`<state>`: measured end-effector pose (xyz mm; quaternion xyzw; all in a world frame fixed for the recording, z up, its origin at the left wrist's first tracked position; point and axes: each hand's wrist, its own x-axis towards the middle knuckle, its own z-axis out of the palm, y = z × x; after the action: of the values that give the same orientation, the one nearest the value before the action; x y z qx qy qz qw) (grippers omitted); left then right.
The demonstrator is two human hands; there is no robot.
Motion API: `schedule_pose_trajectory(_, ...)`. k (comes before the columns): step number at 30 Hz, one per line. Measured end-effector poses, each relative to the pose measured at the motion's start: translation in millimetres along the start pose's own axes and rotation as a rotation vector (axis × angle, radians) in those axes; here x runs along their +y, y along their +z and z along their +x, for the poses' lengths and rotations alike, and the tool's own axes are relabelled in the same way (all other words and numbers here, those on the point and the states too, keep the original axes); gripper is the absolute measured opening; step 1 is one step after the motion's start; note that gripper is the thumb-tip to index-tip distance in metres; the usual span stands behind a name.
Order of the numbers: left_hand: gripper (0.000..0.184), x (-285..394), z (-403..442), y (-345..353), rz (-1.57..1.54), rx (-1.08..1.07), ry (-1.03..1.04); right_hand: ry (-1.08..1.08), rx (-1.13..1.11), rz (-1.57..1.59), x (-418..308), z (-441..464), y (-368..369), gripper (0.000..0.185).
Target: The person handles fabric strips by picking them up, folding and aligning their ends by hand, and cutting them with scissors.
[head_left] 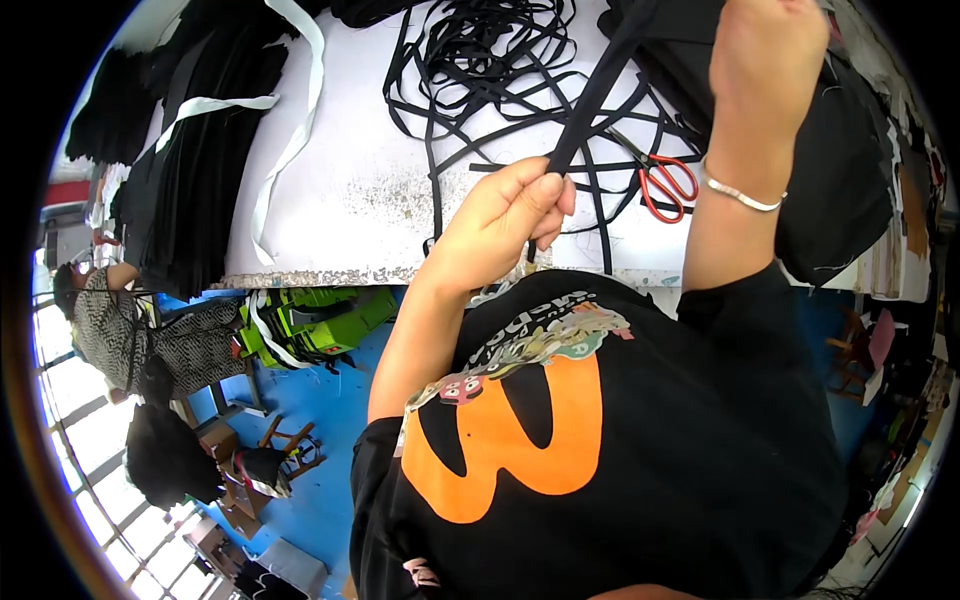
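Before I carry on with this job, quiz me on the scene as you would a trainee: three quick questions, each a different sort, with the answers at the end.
1. Multiple choice: what do the fingers of the left hand pinch?
A) a white ribbon
B) a black strip
C) a spool of thread

2. True or false: the red-handled scissors lie on the table, out of the left hand's grasp.

3. Fill in the blank: the pale bracelet is worn on the person's ____ wrist.

Key: 1. B; 2. true; 3. right
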<state>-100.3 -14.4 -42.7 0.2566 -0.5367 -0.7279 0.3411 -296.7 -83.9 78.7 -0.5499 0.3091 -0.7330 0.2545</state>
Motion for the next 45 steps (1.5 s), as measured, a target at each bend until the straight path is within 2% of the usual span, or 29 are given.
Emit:
schedule_pose_trajectory(7, 0.027, -9.5, -19.6, -15.3, 0.063, 0.001, -0.118, -0.241, 0.037, -0.186, 4.7, 40.6, -33.0, 0.016)
schedule_pose_trajectory(9, 0.024, -15.4, -25.5, -22.9, 0.027, -0.004, -0.135, -0.194, -0.007, -0.164, -8.3, 34.6, -35.1, 0.016)
schedule_pose_trajectory(12, 0.024, -17.7, -31.9, -29.6, 0.042, 0.012, -0.158, -0.167, -0.005, -0.148, 13.7, 63.2, -65.9, 0.017)
schedule_pose_trajectory(14, 0.024, -19.7, -34.8, -34.0, 0.038, 0.035, -0.164, -0.285, 0.204, -0.368, 29.8, 82.5, -84.8, 0.017)
schedule_pose_trajectory(15, 0.023, -21.8, -36.0, -36.9, 0.05, 0.039, -0.156, -0.232, 0.279, -0.41, 30.4, 85.5, -90.6, 0.016)
schedule_pose_trajectory(19, 0.022, -20.4, -42.9, -42.4, 0.089, 0.105, -0.176, -0.097, 0.338, -0.312, 13.8, 72.2, -67.7, 0.013)
schedule_pose_trajectory(21, 0.022, -19.9, -43.8, -44.3, 0.092, 0.154, -0.182, -0.347, 0.335, -0.425, 28.0, 84.9, -85.9, 0.035)
schedule_pose_trajectory(22, 0.021, -21.1, -44.0, -45.9, 0.077, 0.215, -0.179, -0.349, 0.328, -0.417, 26.4, 82.9, -86.6, 0.035)
schedule_pose_trajectory(24, 0.019, -21.0, -44.4, -48.9, 0.062, 0.285, -0.171, -0.192, 0.442, -0.429, 19.5, 73.0, -87.9, 0.032)
schedule_pose_trajectory(25, 0.017, -21.0, -44.6, -50.2, 0.041, 0.342, -0.143, -0.17, 0.426, -0.433, 21.1, 72.9, -93.6, 0.03)
schedule_pose_trajectory(30, 0.013, -20.2, -46.5, -56.0, -0.028, 0.543, -0.075, -0.135, 0.437, -0.55, 36.6, 66.0, -116.7, 0.029)
schedule_pose_trajectory(32, 0.013, -21.3, -48.4, -58.9, -0.019, 0.553, -0.039, -0.164, 0.531, -0.412, 54.2, 67.9, -137.3, 0.016)
schedule_pose_trajectory(33, 0.014, -19.3, -50.4, -60.2, 0.027, 0.564, -0.011, -0.079, 0.558, -0.379, 53.6, 65.3, -144.2, 0.021)
schedule_pose_trajectory(35, 0.015, -11.4, -54.3, -62.4, 0.084, 0.601, 0.044, -0.132, 0.516, -0.348, 54.0, 45.5, -143.8, 0.022)
schedule_pose_trajectory(36, 0.015, -7.2, -55.9, -63.5, 0.084, 0.615, 0.048, -0.06, 0.524, -0.39, 51.8, 36.2, -146.4, 0.019)
schedule_pose_trajectory(39, 0.013, 7.9, -63.2, -69.8, 0.142, 0.771, 0.047, 0.043, 0.538, -0.228, 48.8, 1.9, -145.4, 0.018)
schedule_pose_trajectory(41, 0.012, 15.3, -70.9, -75.8, 0.258, 0.762, 0.09, 0.365, 0.441, 0.108, 60.2, -19.8, -180.8, 0.019)
schedule_pose_trajectory(42, 0.012, 19.4, -74.6, -78.1, 0.369, 0.739, 0.13, 0.37, 0.442, 0.12, 65.3, -33.4, -191.0, 0.019)
schedule_pose_trajectory(44, 0.009, 41.7, -82.9, -75.2, 0.534, 0.729, 0.097, 0.575, 0.489, 0.044, 76.9, -58.9, -201.6, 0.026)
schedule_pose_trajectory(45, 0.009, 51.5, -87.1, -75.2, 0.631, 0.715, 0.1, 0.58, 0.495, 0.053, 85.4, -70.4, -200.3, 0.026)
